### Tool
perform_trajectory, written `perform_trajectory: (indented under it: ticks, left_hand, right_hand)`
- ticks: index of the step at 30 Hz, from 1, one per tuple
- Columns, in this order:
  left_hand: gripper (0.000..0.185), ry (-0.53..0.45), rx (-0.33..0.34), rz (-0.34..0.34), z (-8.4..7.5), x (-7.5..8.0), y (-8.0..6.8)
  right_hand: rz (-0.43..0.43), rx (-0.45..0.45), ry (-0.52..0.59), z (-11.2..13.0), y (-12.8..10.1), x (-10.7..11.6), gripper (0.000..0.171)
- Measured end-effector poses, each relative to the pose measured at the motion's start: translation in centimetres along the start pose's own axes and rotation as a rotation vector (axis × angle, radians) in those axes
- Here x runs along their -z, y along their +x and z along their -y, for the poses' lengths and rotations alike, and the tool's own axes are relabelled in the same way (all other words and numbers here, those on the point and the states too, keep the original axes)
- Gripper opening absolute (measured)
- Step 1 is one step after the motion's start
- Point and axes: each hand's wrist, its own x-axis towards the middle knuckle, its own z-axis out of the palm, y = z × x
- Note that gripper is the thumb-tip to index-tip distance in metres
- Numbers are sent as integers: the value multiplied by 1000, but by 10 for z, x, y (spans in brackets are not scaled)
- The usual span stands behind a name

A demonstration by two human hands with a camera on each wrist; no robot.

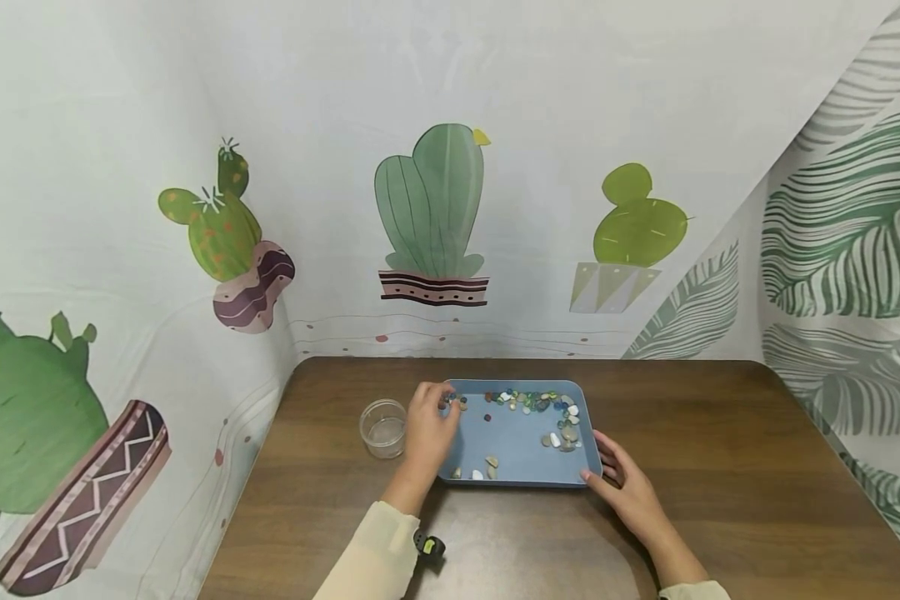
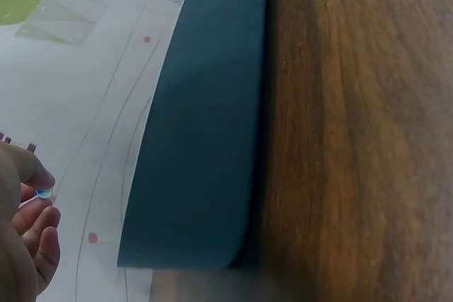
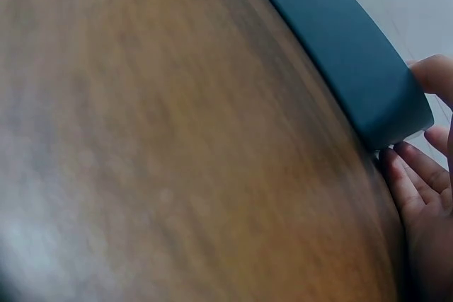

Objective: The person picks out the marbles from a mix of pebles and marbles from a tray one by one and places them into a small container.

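Glass beads (image 1: 543, 406) mostly remain, we judge, in the lower-centre tray (image 1: 513, 446); left hand (image 1: 426, 427) pinches one bluish bead (image 2: 44, 193), right hand (image 1: 632, 490) grips the tray.

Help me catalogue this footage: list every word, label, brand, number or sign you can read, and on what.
No readable text in any view.
Blue tray: no lettering visible.
Clear container: none visible.
Black wrist device: too small to tell whether it bears any.
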Motion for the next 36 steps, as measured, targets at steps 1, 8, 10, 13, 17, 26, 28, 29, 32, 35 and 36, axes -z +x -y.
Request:
perform_trajectory:
  ticks: [1, 8, 10, 13, 17, 26, 28, 29, 32, 35, 36]
  left_hand:
    - [18, -11, 10, -1, 1, 2, -1]
    - [17, -13, 40, -44, 10, 16, -3]
    - [17, -1, 57, -43, 12, 20, -4]
    - [16, 13, 85, -46, 16, 25, -6]
    - [15, 8, 100, -73, 21, 31, -7]
    - [14, 55, 64, -169, 33, 46, -8]
    - [14, 54, 58, -184, 36, 48, -9]
    - [14, 54, 56, -191, 38, 49, -9]
    - [14, 51, 62, -195, 42, 52, -11]
    - [16, 77, 70, -194, 45, 56, -14]
    - [17, 88, 71, -189, 45, 58, -15]
  right_hand:
    - [0, 0, -2, 0, 0, 0, 75]
    - [6, -16, -1, 2, 0, 1, 75]
    - [9, -22, 0, 2, 1, 1, 76]
    - [11, -27, -4, 2, 1, 1, 76]
    - [8, -23, -6, 0, 1, 0, 75]
    - [1, 25, 25, -1, 0, -1, 73]
    - [2, 24, 22, -1, 0, -1, 73]
    - [1, 23, 20, -1, 0, -1, 73]
    - [3, 12, 9, -1, 0, 0, 74]
    - [4, 3, 5, -1, 1, 0, 75]
    - [6, 0, 6, -1, 1, 0, 76]
